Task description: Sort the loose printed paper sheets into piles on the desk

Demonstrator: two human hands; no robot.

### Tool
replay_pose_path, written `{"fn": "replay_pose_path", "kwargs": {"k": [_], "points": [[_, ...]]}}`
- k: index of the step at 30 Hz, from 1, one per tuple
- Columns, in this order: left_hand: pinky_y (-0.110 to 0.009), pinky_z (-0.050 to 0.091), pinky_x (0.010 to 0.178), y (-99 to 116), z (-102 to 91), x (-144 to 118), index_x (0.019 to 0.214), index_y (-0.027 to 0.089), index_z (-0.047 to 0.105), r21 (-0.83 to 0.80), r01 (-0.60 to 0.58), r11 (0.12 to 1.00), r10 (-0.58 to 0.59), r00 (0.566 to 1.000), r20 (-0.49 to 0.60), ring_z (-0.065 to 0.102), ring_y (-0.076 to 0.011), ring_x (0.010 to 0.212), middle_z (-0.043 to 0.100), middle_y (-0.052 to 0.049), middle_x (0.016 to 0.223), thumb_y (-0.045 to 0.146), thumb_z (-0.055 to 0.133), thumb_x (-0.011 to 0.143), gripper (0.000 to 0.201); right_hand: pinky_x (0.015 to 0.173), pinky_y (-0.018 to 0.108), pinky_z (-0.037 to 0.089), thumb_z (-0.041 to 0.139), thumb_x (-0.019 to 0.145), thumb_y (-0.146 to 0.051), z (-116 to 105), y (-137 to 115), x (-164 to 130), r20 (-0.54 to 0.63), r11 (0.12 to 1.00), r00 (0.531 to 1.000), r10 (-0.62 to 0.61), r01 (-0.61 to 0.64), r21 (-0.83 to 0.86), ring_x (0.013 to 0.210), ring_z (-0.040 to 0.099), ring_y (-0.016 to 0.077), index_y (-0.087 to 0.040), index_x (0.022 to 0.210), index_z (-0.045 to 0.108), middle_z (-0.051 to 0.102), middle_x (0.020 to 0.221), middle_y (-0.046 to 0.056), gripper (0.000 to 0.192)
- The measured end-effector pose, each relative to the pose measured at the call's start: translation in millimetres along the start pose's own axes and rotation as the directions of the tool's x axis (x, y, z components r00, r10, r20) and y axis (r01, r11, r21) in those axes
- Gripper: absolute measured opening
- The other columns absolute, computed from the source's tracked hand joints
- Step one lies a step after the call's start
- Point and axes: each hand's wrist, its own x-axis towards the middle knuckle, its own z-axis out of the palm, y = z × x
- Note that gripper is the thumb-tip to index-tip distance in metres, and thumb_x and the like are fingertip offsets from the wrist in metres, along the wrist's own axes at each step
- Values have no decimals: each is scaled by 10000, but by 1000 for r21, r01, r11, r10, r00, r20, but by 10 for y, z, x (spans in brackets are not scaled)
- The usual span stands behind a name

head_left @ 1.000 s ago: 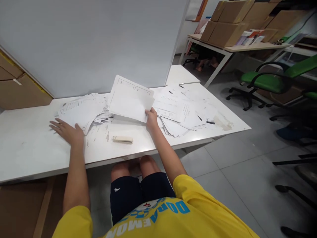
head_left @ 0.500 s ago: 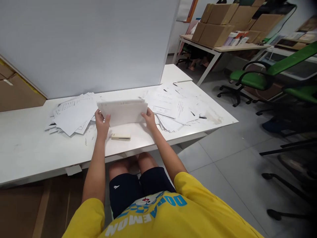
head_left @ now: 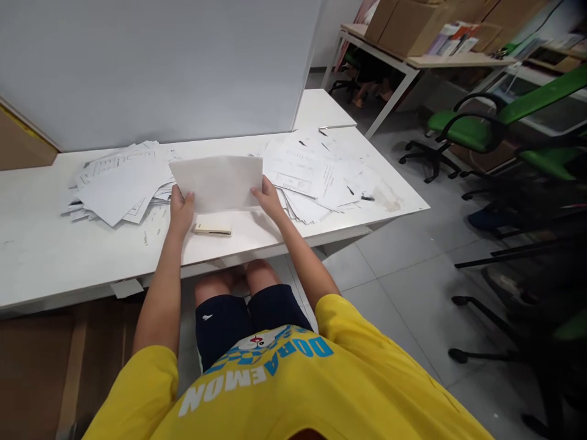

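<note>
- The left hand (head_left: 181, 211) is closed on the left edge of a bundle of white sheets (head_left: 216, 182), thumb over the face of the paper; the right hand (head_left: 266, 197) pinches the right edge in the same way.
- The bundle is held on edge over the white table (head_left: 36, 256), its lower edge near or on the surface just past a small beige stapler (head_left: 211, 230), which lies flat at about 6 o'clock from the bundle.
- At 9 o'clock from the bundle sits a loose left heap of papers (head_left: 117, 186), fanned and overlapping; at 3 o'clock lies a right spread of printed sheets (head_left: 316, 177), some reaching toward the table's far right corner.
- A white partition board (head_left: 160, 67) stands at 12 o'clock behind everything.
- Green office chairs (head_left: 481, 131) stand well apart at 2 o'clock on the tiled floor.
- Risk, as a judgement: the grip is only at the two side edges, so middle sheets could sag or slip out of line if either hand loosens.
- The lower edge could catch the stapler and knock it toward the near table edge.
- A sideways swing might brush either heap and mix or scatter pages, and the outermost right-hand sheets look likeliest to slide off.
</note>
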Motion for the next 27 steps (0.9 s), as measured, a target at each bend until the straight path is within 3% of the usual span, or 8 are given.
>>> {"fn": "replay_pose_path", "kwargs": {"k": [2,4,7,10,13,16,21,27], "points": [[-429,462,1072,114,-6,-44,1223,207,526,22,14,1000,-15,998,61,602,-256,1172,624,-138,1237,733,540,841,651,942,356,462,667,753,-134,-178,-185,-96,65,996,998,23,-18,-87,851,565,200,-220,942,670,639,775,-42,207],[-422,482,1040,241,10,-121,1318,194,501,89,30,996,-42,989,139,613,-258,1155,620,-152,1261,708,527,863,686,896,351,470,665,744,-118,-385,-329,-264,49,990,997,52,-46,-132,793,545,192,-209,881,685,610,702,-49,165],[-424,475,1034,414,88,-287,1505,182,356,258,-10,966,-61,963,263,603,-258,1177,595,-164,1337,628,506,910,758,834,337,483,641,733,-138,-668,-395,-674,-135,991,984,119,-125,-39,793,565,188,-187,875,676,649,758,-32,155],[-453,425,1079,538,211,-461,1516,173,388,436,-135,890,-56,915,398,567,-287,1243,604,-154,1363,556,416,960,676,837,338,500,651,701,-180,-771,-323,-1223,-348,965,901,258,-220,145,868,622,200,-173,935,655,709,886,11,234],[-492,401,1082,609,336,-591,1406,139,550,595,-185,783,-108,900,422,574,-330,1244,642,-165,1323,486,283,1000,597,891,343,517,661,714,-241,-569,-228,-1745,-548,940,770,327,-204,273,941,658,196,-188,970,624,727,981,36,264],[-500,423,1047,649,418,-660,1384,115,576,671,-124,731,-150,930,335,599,-346,1219,639,-182,1330,435,237,1013,596,915,352,540,686,735,-295,-155,-161,-2063,-578,894,711,400,-165,416,996,677,186,-216,1062,581,729,1075,45,353],[-486,441,1048,649,451,-685,1373,135,595,667,-116,736,-141,937,319,594,-339,1242,630,-164,1356,443,284,999,575,1016,368,515,687,746,-299,370,-111,-2164,-545,850,712,443,-140,508,1030,688,169,-229,1082,552,729,1120,46,369],[-512,332,1162,574,464,-697,1424,131,533,611,-143,778,-99,934,343,447,-327,1411,511,-166,1491,488,283,995,612,978,366,551,695,749,-313,502,-157,-2222,-469,845,752,463,-215,490,1024,690,182,-237,1061,562,735,1084,45,347]]}}
